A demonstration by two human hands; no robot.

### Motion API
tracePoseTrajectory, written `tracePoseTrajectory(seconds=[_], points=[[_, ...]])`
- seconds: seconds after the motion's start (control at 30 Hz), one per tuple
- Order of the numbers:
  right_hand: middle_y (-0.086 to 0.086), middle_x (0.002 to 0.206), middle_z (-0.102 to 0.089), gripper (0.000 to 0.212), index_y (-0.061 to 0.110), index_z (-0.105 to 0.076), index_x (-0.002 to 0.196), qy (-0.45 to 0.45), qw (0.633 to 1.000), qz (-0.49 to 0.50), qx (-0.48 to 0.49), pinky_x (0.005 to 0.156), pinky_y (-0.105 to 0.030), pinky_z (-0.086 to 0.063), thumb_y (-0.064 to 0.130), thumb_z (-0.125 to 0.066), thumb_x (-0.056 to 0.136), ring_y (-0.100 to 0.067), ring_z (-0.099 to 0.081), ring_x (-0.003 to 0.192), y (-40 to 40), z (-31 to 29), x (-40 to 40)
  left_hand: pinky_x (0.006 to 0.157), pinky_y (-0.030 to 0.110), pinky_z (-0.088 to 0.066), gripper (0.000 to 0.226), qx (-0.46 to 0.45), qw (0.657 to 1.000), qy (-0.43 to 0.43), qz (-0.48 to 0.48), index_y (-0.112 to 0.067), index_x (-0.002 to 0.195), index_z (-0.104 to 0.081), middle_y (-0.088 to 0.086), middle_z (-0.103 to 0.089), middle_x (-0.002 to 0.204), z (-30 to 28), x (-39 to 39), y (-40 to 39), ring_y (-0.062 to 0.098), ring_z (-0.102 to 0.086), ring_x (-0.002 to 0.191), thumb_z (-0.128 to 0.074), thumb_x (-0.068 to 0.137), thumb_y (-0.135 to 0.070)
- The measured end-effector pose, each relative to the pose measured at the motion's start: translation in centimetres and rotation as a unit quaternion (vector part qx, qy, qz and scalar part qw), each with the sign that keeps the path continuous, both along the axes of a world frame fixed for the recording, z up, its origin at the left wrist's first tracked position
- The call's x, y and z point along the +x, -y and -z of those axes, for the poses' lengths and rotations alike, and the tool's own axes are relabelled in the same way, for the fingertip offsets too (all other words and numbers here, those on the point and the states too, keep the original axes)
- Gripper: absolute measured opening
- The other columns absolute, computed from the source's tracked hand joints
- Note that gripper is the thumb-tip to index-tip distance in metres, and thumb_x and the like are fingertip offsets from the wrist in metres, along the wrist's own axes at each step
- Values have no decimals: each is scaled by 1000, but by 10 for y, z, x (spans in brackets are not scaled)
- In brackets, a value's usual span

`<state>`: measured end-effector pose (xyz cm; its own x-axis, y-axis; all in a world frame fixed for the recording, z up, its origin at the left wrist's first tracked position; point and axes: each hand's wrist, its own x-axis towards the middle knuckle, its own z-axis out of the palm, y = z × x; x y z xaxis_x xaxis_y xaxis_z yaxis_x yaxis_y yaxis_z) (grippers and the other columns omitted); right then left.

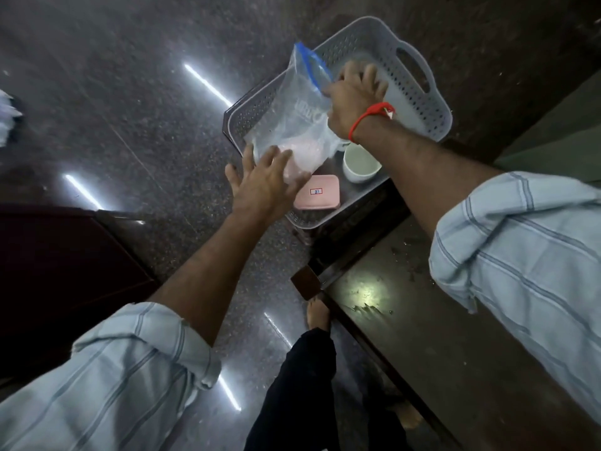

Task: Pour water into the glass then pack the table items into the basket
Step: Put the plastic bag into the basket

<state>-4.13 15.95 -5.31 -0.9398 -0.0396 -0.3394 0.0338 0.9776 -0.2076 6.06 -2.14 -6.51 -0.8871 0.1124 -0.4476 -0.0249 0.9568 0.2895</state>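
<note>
A grey perforated basket (419, 123) with cut-out handles sits on a dark stool beyond the table's end. Inside it lie a pink lidded box (320, 192) with a small label and a white cup (361, 162). A clear zip bag (292, 122) with a blue seal and pale pink contents stands tilted over the basket's left side. My left hand (266, 183) presses with spread fingers against the bag's lower part. My right hand (354, 99), with a red thread at the wrist, grips the bag's upper edge near the seal.
A dark wooden table (422, 336) with scuffed top runs along the right. Dark furniture (65, 271) stands at the left. The polished stone floor (130, 109) reflects strip lights. My leg and bare foot (317, 315) are beside the table.
</note>
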Motion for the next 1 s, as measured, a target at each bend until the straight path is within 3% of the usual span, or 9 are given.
tracePoseTrajectory(seconds=[0.17,0.3,0.43,0.53,0.6,0.7,0.77,0.9,1.0], points=[[-12,139,-56,36,27,-60,127,39,990,-115,68,115,-74,-7,25,-47,94,-37,-31,142,17,5,-10,115,74,6,71,-64,998,5,25,-41,153,-32,-5,-21,168,1,-2,-4,34,5,158,-46,91,-74],[-20,146,-49,40,20,-48,135,51,992,-95,63,114,-76,2,19,-44,95,-37,-27,147,19,14,-12,115,74,2,54,-70,997,-6,25,-37,149,-40,-3,-27,166,1,-4,-4,35,-1,158,-43,99,-58],[-11,159,-36,43,21,-50,141,110,990,-41,74,112,-77,3,30,-39,101,-42,-7,153,18,17,-23,116,70,-10,42,-79,995,-58,-10,-22,139,-51,-2,-44,155,-2,0,-8,31,-21,154,-32,105,-40],[-10,159,-33,39,26,-57,135,116,993,24,21,112,-74,-4,36,-45,99,-45,-7,152,13,17,-33,112,62,-22,35,-64,989,-119,-52,-22,130,-55,-1,-62,136,-6,-10,-3,28,-43,140,-33,105,-31],[-10,150,-41,26,30,-64,118,44,998,36,-5,111,-65,-19,32,-57,93,-45,-22,145,8,15,-35,105,56,-28,38,-55,985,-153,-58,-29,133,-57,-3,-67,133,-8,-22,4,28,-52,129,-36,102,-27],[-9,127,-53,22,26,-62,110,-111,990,-71,-54,99,-49,-33,23,-57,88,-35,-44,126,3,11,-25,99,52,-29,42,-51,981,-175,-59,-35,133,-58,1,-73,124,-10,-34,7,32,-59,117,-40,97,-23],[-8,118,-59,24,23,-63,110,-177,966,-161,-93,92,-45,-35,30,-50,91,-33,-51,116,0,5,-13,101,53,-30,33,-54,982,-171,-65,-35,125,-58,4,-75,117,-6,-39,8,34,-62,113,-46,97,-22],[-9,110,-63,28,19,-66,102,-209,928,-296,-82,86,-43,-35,38,-51,91,-35,-55,106,-20,2,8,105,58,-29,24,-117,979,-163,-44,-31,120,-58,7,-76,110,3,-47,11,37,-62,111,-53,98,-23],[-14,114,-63,31,14,-70,105,-191,926,-322,-43,88,-46,-39,34,-49,95,-39,-55,108,-39,9,9,107,63,-27,23,-175,970,-166,-28,-30,114,-66,10,-76,103,5,-55,11,37,-65,107,-51,98,-24]])
